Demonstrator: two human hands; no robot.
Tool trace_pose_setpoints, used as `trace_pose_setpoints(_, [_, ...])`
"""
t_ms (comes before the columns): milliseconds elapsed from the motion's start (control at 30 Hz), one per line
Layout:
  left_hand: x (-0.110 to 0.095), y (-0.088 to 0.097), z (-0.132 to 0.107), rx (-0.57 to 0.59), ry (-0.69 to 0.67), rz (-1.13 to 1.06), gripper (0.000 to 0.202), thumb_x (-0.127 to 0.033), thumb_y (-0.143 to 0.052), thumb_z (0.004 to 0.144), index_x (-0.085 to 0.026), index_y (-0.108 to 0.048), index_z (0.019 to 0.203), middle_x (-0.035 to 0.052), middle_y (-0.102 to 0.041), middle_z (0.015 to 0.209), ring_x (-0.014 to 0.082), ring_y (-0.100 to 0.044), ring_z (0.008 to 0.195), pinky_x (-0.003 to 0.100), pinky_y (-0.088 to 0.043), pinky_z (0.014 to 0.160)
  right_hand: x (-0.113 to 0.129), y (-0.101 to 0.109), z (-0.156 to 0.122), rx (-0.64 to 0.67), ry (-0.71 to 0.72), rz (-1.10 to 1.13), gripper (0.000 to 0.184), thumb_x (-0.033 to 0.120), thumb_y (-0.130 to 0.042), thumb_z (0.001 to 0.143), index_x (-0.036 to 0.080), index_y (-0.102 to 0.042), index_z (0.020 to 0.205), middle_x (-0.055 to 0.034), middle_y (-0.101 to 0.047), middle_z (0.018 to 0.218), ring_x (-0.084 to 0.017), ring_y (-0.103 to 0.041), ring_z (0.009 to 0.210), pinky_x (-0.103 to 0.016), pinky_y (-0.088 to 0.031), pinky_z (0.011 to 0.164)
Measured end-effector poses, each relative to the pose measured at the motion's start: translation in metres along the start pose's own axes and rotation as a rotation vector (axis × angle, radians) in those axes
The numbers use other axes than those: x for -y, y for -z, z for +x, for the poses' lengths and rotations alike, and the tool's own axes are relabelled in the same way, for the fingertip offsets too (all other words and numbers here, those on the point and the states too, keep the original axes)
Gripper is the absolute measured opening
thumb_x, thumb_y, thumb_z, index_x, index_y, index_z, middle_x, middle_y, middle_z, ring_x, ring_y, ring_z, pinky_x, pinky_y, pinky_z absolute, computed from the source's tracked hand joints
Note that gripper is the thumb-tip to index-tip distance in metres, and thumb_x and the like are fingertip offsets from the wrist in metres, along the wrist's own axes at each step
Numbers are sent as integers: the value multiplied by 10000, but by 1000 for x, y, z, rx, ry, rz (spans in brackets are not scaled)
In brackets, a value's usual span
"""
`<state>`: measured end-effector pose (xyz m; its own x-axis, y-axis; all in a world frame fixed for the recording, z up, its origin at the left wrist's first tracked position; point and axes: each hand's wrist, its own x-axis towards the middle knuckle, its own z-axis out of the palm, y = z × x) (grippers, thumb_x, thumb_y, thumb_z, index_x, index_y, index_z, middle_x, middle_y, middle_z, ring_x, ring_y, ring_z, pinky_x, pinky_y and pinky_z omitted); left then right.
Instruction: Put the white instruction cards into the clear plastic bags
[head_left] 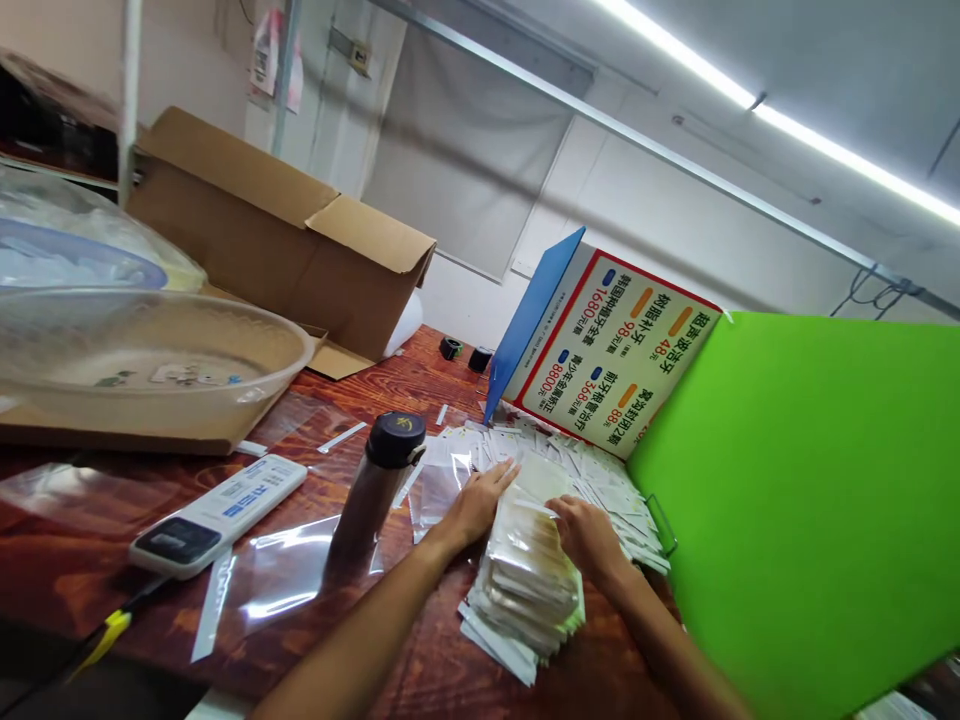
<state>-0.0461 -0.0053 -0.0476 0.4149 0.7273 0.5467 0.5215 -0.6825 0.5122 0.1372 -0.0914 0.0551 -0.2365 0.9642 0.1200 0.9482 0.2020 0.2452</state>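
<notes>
A stack of clear plastic bags [529,585] lies in front of me on the wood-patterned table. My left hand [480,500] rests along the stack's upper left side, fingers stretched out. On the other side, my right hand [589,535] is closed, its fingertips pinching the edge of a bag at the top of the stack. White cards [600,475] lie spread behind and to the right of both hands. A loose clear bag [442,485] is just left of my left hand. White slips stick out under the near end of the stack.
Left of the stack stands a dark thermos bottle [379,480]. Farther left lie a white power strip [217,515], a clear plastic basin [150,340] and an open cardboard box [277,260]. A printed board [615,350] and large green panel [795,490] stand at the right.
</notes>
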Motion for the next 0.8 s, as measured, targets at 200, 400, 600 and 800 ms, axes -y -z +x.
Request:
trace_pose_setpoints(200, [-5, 13, -2, -44, -99, -48, 459, -104, -447, 894, -241, -584, 1310, 62, -625, 1325, 195, -500, 1302, 394, -308, 1114, 1, -5, -22, -149, -90, 85, 379, 76, -446, 862, 248, -685, 1101, -46, -707, 1047, -177, -650, 941, -240, -456, 789])
trace_pose_setpoints(400, [-15, 28, -5, 120, -262, -114, 367, -180, -538, 896, -281, -663, 1226, 60, -695, 1208, 220, -589, 1203, 404, -298, 1110, -2, -20, -36, -119, -75, 162, 364, 106, -436, 900, 228, -665, 1155, -72, -687, 1161, -211, -628, 1041, -284, -490, 863])
trace_pose_setpoints(600, [-18, 25, -1, 88, -277, -143, 282, -203, -546, 900, -310, -740, 1074, 30, -751, 1062, 208, -619, 1116, 394, -364, 1043, -15, -40, -55, -81, 45, 359, 494, 387, -314, 1019, 165, -458, 1436, -121, -455, 1479, -243, -410, 1369, -430, -340, 1136])
trace_pose_setpoints(800, [-10, 16, 1, -3, -152, -293, 313, -132, -596, 795, -284, -769, 1008, 59, -753, 992, 213, -643, 977, 394, -444, 960, -25, -43, -56, -332, -123, 570, 473, 378, -281, 1018, 181, -581, 1326, -113, -561, 1381, -229, -511, 1274, -416, -397, 1094])
